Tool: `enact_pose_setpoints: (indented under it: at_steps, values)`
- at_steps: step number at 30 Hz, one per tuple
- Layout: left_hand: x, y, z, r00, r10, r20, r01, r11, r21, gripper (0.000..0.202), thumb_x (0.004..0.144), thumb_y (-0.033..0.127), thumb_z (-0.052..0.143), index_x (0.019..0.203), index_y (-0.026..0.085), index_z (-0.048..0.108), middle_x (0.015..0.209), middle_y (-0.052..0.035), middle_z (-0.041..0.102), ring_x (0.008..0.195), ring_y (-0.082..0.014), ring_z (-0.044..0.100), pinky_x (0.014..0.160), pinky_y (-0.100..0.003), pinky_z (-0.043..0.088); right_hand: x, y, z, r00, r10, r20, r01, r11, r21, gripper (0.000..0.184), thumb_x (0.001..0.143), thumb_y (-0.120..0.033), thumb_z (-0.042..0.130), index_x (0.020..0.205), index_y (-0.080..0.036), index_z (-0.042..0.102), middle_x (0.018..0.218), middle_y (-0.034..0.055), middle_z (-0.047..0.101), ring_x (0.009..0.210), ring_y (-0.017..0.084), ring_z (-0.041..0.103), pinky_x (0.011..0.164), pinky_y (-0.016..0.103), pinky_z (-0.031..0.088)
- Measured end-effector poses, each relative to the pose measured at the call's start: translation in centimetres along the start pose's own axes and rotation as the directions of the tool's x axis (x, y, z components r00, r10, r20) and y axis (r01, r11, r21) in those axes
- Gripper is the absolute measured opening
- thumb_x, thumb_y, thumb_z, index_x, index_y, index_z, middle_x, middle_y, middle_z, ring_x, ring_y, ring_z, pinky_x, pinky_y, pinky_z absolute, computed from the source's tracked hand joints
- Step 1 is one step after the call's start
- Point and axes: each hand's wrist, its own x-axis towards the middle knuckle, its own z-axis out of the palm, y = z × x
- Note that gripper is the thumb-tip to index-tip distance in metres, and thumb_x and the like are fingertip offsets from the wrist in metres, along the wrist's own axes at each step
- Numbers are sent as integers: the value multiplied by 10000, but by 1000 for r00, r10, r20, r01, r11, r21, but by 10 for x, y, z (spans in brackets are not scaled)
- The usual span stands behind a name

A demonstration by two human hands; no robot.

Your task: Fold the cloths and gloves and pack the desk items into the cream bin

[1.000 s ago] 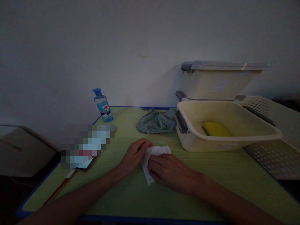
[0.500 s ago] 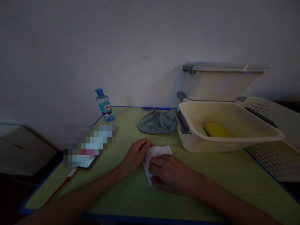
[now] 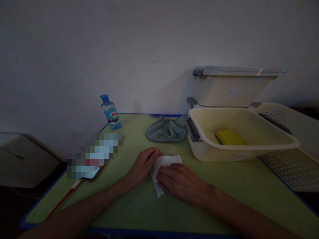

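Observation:
A folded white tissue (image 3: 171,160) lies on the table between my two hands, its lower corner sticking out toward me. My left hand (image 3: 143,162) is closed at the tissue's left edge, thumb and fingers pinching it near the top. Over the tissue's middle and right side is my right hand (image 3: 180,182), its fingers curled and closed on the paper. The right hand covers part of the tissue, and its fingertips are partly hidden.
On the green table (image 3: 134,212) lies a grey mesh cloth (image 3: 165,131). A blue bottle (image 3: 111,115) and a blurred-out device (image 3: 92,173) with a red-white cable (image 3: 64,199) are left. The cream box (image 3: 219,153), lid (image 3: 216,91) raised, holds a yellow sponge (image 3: 230,137).
My right hand has shifted slightly left over the tissue, and its thumb has drawn in under the fingers. My left hand stays nearly where it was.

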Motion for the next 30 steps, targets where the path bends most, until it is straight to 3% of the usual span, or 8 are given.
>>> enact_pose_setpoints:
  at_steps: [8, 11, 14, 16, 22, 30]
  values:
    - [-1, -4, 0, 998, 55, 33, -59, 991, 123, 197, 821, 271, 424, 820, 150, 579, 824, -50, 616, 803, -172, 567, 737, -283, 455, 0, 5, -2, 994, -69, 89, 54, 987, 154, 167, 859, -247, 475, 881, -143, 603, 918, 71, 625, 840, 161, 560, 735, 288, 428]
    - [-4, -7, 1, 984, 145, 107, -167, 957, 239, 235, 817, 224, 421, 951, 135, 593, 1053, -105, 597, 1009, -202, 542, 905, -337, 414, -1, 11, -8, 990, -87, 112, 54, 962, 267, 151, 840, -229, 489, 898, -148, 602, 920, 59, 626, 862, 151, 554, 754, 266, 424]
    - [-7, -10, 1, 950, 180, 256, -273, 875, 399, 381, 835, 223, 415, 1188, 112, 504, 1323, -150, 434, 1246, -231, 369, 1042, -395, 287, -3, 18, -12, 991, -118, 66, 85, 921, 381, 158, 832, -177, 474, 916, -144, 604, 932, 50, 629, 875, 134, 551, 781, 245, 420]
    - [-10, -11, 1, 930, 176, 324, -325, 805, 497, 447, 859, 243, 398, 1287, 114, 410, 1399, -153, 335, 1308, -233, 270, 1067, -419, 241, -5, 22, -14, 995, -101, 26, 81, 905, 418, 167, 831, -145, 457, 910, -133, 604, 933, 57, 628, 870, 127, 554, 778, 239, 420]
    - [-14, -10, 1, 907, 179, 380, -395, 671, 627, 476, 911, 314, 320, 1357, 151, 300, 1440, -128, 263, 1339, -239, 187, 1072, -439, 227, -7, 31, -23, 999, -32, 22, 21, 924, 382, 180, 847, -139, 423, 872, -125, 601, 869, 64, 611, 773, 129, 545, 697, 238, 421]
    - [-13, -7, 2, 908, 165, 385, -397, 633, 665, 471, 904, 287, 343, 1347, 132, 312, 1423, -153, 288, 1328, -234, 218, 1066, -432, 244, -7, 34, -28, 986, -45, 162, -28, 907, 420, 110, 782, -121, 506, 811, -143, 609, 811, 46, 599, 782, 146, 547, 708, 252, 425]
